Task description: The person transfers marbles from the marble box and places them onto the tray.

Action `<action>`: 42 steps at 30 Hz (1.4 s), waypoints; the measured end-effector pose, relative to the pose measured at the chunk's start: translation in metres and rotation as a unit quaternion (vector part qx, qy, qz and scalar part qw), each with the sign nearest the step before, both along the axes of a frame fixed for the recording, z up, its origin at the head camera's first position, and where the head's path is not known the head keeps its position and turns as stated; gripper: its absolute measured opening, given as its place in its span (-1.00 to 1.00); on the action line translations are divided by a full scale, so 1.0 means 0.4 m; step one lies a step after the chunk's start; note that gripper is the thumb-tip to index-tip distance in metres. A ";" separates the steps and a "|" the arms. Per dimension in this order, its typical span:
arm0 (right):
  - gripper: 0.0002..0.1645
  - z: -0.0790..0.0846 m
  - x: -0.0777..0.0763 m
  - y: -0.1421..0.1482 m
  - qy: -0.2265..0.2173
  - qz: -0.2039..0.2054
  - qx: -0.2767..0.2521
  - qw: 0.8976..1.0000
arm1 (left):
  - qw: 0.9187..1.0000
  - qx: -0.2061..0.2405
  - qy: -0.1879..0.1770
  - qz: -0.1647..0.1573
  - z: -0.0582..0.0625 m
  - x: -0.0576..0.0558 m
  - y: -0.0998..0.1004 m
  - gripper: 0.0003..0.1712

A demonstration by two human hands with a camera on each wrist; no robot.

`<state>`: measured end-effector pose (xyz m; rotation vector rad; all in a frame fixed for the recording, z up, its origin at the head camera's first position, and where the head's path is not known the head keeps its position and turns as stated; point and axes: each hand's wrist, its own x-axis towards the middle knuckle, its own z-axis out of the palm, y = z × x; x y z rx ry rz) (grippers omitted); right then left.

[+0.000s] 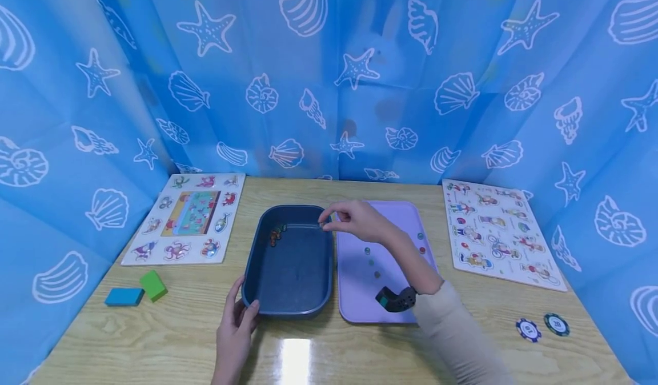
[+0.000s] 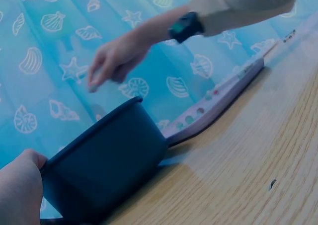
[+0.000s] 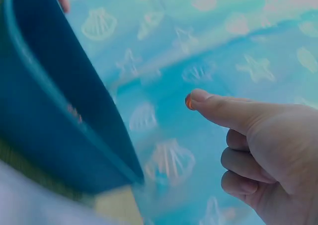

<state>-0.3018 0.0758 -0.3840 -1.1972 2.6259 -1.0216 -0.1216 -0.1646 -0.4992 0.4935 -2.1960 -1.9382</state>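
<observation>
My right hand (image 1: 354, 220) pinches a small orange marble (image 3: 189, 102) between thumb and fingertip, above the right rim of a dark blue bin (image 1: 298, 265). In the right wrist view the other fingers are curled in toward the palm. The left hand (image 1: 235, 322) grips the near left corner of the bin, its thumb over the rim. Several orange-brown and green marbles (image 1: 276, 236) lie together inside, by the bin's left wall. Just right of the bin is a purple tray (image 1: 354, 293) with several green and red marbles (image 1: 377, 274) scattered on it.
A sea-animal puzzle board (image 1: 149, 225) lies back left, with a green block (image 1: 153, 285) and a blue block (image 1: 124, 297) in front. Another picture board (image 1: 493, 219) lies back right; two poker chips (image 1: 528, 329) are near the right front. A blue shell-print curtain (image 1: 319, 59) surrounds the table.
</observation>
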 end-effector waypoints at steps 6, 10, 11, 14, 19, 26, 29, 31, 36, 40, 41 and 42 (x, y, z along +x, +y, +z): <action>-0.81 -0.076 0.005 0.143 0.000 -0.067 -0.004 0.998 | 1.000 -0.001 0.013 -0.001 0.003 0.002 -0.005 -0.40; -0.83 -0.136 0.012 0.210 -0.031 -0.103 0.004 0.994 | 1.000 -0.003 0.013 -0.003 0.005 0.002 -0.005 -0.40; -0.83 -0.151 0.013 0.223 -0.035 -0.109 0.008 0.993 | 1.000 -0.005 0.013 -0.003 0.006 0.002 -0.005 -0.40; -0.85 -0.188 0.014 0.250 -0.050 -0.125 0.017 0.991 | 1.000 -0.003 0.010 -0.002 0.005 0.002 -0.005 -0.40; -0.87 -0.230 0.011 0.271 -0.064 -0.134 0.034 0.988 | 1.000 -0.005 0.008 0.003 0.005 0.002 -0.003 -0.40; -0.82 -0.254 0.013 0.283 -0.072 -0.139 0.035 0.987 | 1.000 -0.010 0.003 0.000 0.002 0.000 0.000 -0.40; -0.79 -0.240 0.017 0.279 -0.071 -0.143 0.028 0.987 | 1.000 -0.009 0.004 0.001 0.000 0.000 -0.002 -0.40; -0.79 -0.224 0.018 0.273 -0.061 -0.143 0.019 0.988 | 1.000 -0.010 0.003 -0.001 -0.001 -0.001 -0.002 -0.40; -0.81 -0.162 0.017 0.221 -0.023 -0.122 -0.010 0.992 | 1.000 -0.012 -0.003 -0.002 0.003 0.000 0.000 -0.39; -0.77 -0.107 0.007 0.135 -0.007 -0.081 -0.013 0.997 | 1.000 -0.012 -0.003 -0.001 0.006 0.000 0.001 -0.39; -0.77 -0.093 0.005 0.110 -0.008 -0.070 -0.011 0.997 | 1.000 -0.011 -0.002 0.000 0.006 0.001 0.001 -0.39; -0.77 -0.081 0.002 0.083 -0.008 -0.060 -0.008 0.998 | 1.000 -0.012 -0.002 -0.001 0.006 0.000 0.002 -0.38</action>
